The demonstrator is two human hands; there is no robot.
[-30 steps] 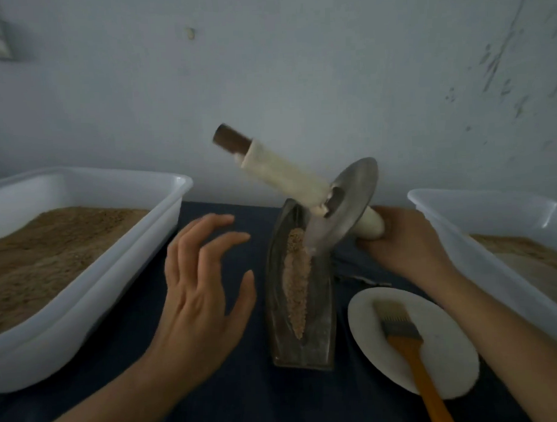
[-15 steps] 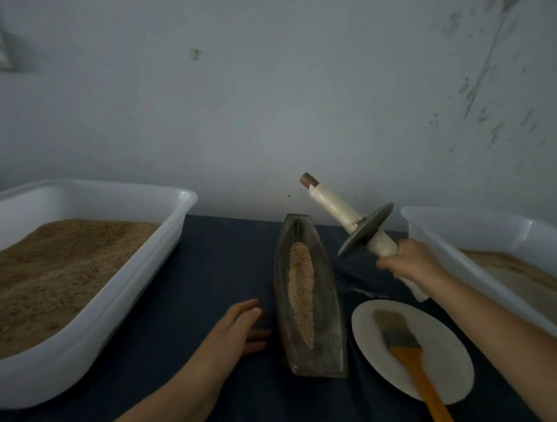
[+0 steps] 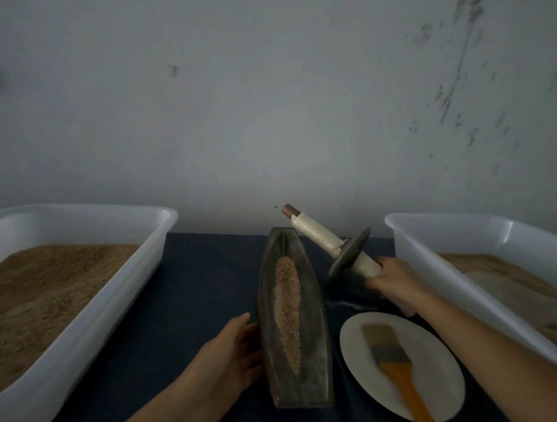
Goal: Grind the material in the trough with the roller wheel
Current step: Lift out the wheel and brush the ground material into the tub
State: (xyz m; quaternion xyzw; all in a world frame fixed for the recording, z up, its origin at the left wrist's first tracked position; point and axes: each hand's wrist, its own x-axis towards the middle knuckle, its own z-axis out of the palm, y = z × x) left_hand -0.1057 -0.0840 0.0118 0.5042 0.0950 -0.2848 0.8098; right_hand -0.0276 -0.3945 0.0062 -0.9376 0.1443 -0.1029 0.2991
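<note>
Right hand (image 3: pixel 391 279) grips tilted roller wheel (image 3: pixel 349 252) beside trough (image 3: pixel 314 380).

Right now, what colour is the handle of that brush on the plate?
Orange, on the brush lying on the white plate; seen in the head view.

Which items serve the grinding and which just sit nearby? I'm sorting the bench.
In use: boat-shaped metal trough, brown granular material, metal roller wheel with white-wrapped handle, right hand, left hand.
Idle: white round plate, orange-handled brush, two white plastic tubs.
</note>
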